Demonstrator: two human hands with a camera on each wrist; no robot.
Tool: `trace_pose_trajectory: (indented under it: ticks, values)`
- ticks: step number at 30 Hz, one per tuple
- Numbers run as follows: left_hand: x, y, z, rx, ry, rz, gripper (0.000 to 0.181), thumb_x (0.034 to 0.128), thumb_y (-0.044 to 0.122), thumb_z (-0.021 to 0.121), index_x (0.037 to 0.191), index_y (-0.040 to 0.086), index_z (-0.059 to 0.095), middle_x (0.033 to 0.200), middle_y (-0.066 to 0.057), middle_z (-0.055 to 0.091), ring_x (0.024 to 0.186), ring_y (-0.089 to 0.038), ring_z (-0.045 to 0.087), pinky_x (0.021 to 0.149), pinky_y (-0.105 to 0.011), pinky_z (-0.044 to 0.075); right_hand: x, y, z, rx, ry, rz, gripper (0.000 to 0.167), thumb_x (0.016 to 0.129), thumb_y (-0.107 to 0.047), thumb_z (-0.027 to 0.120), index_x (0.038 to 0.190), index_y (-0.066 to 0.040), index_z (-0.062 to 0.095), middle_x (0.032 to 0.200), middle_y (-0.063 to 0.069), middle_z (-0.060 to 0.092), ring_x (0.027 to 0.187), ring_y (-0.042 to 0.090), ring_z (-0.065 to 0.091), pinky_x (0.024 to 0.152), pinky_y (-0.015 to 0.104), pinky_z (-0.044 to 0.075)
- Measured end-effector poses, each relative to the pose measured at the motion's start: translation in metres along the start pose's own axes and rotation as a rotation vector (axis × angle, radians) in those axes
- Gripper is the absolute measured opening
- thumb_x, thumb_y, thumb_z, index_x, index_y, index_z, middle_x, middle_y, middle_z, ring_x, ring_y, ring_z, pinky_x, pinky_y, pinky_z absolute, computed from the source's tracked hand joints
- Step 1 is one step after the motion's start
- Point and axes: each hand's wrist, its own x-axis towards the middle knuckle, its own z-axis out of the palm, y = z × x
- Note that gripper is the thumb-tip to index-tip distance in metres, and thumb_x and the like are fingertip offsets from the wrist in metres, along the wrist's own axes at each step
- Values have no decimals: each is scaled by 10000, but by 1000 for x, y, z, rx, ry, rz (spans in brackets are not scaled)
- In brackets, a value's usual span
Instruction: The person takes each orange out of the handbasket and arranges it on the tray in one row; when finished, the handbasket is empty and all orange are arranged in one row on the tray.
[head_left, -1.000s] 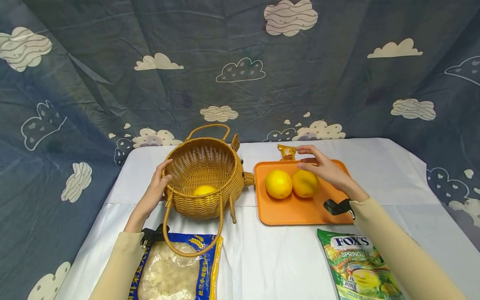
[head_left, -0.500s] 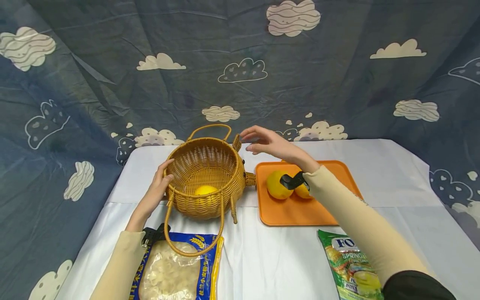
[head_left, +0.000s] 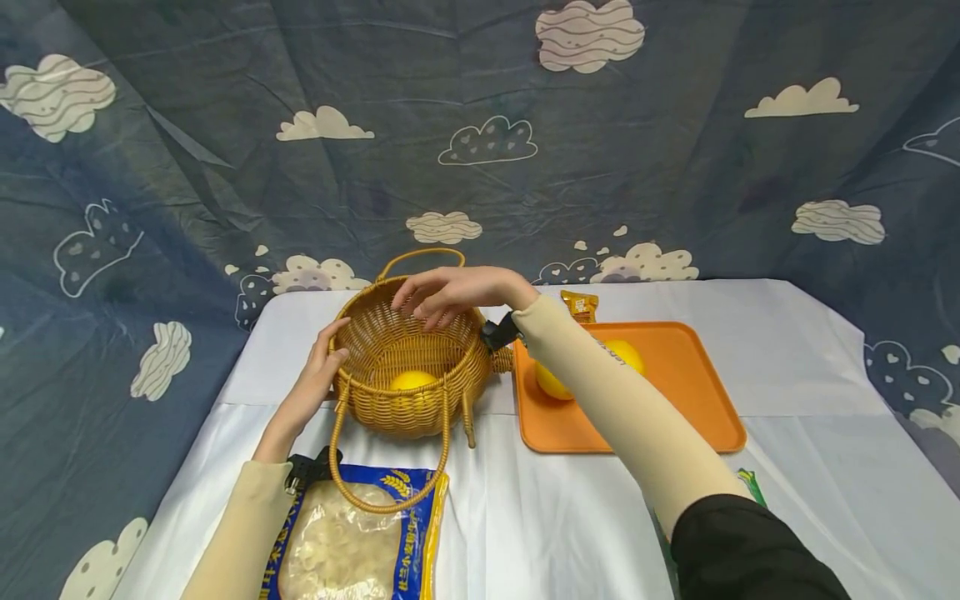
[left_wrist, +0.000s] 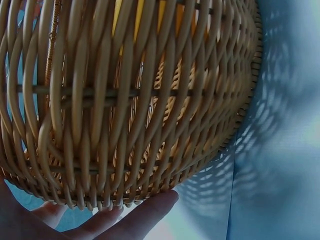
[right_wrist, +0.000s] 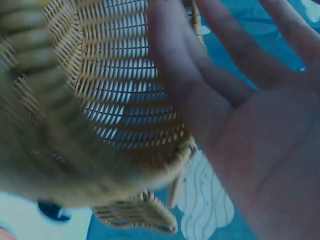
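A round wicker basket (head_left: 386, 414), shaped like an animal with a snout, stands left of centre, its opening turned toward me. Inside it lies a yellow fruit (head_left: 412, 381). My left hand (head_left: 309, 379) rests on the basket's left rim; in the left wrist view its fingers (left_wrist: 145, 215) touch the wicker. Over the right part of the opening hovers my right hand (head_left: 465, 290), fingers loosely bent, nothing visible in them. The right wrist view shows its bare palm (right_wrist: 265, 140) beside the basket wall. Two yellow fruits lie on the orange tray (head_left: 690, 392), partly hidden by my right sleeve.
A small orange-gold wrapped snack (head_left: 580, 306) lies behind the tray. In front of the basket is a blue bag of pale food pieces (head_left: 337, 533), with a basket handle (head_left: 442, 454) hanging over it. My right sleeve mostly covers a green candy bag (head_left: 752, 486).
My right hand has moved left from above the tray's fruits to over the basket opening, its forearm now crossing the tray. The left hand and the basket stay put.
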Motion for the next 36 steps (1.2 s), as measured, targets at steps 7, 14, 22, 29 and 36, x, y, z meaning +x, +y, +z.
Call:
trace_pose_trajectory:
  ticks: [7,14,22,29,36]
  values:
    - [-1,1,-1,-1,-1,-5,615,997,393,367,1535,240,113,1530,-217,-13,1237,-535,275,776,-677,438,35,0,11,-25,-130,225,387,998,-53,435,1383,-75,460,1413,155,421,1128,359,527,969,475,419]
    - [-1,0,-2,-20,7,-1,602,997,393,376,1529,247,135,1532,-204,1,1214,-525,309,772,-628,470,61,6,22,1,-253,414,451,971,6,473,1407,-109,457,1451,175,344,1181,394,467,972,507,396]
    - [-1,-2,0,-53,-2,8,583,1001,350,371,1527,234,147,1547,-177,4,1272,-488,251,798,-659,439,78,19,29,-46,-353,497,529,939,61,506,1439,-98,435,1488,121,325,1351,243,322,1037,418,355]
    - [-4,8,0,-21,0,6,595,997,345,363,1530,199,141,1534,-224,7,1278,-501,229,808,-666,431,85,22,37,-153,-390,518,506,954,19,512,1423,-164,470,1548,37,225,1397,224,221,1033,339,361]
    - [-12,35,3,-3,-9,-43,599,991,291,351,1524,122,136,1515,-266,15,1255,-531,255,811,-659,438,82,25,32,-186,-247,527,422,998,-73,463,1393,-214,502,1583,55,114,1406,238,165,975,370,413]
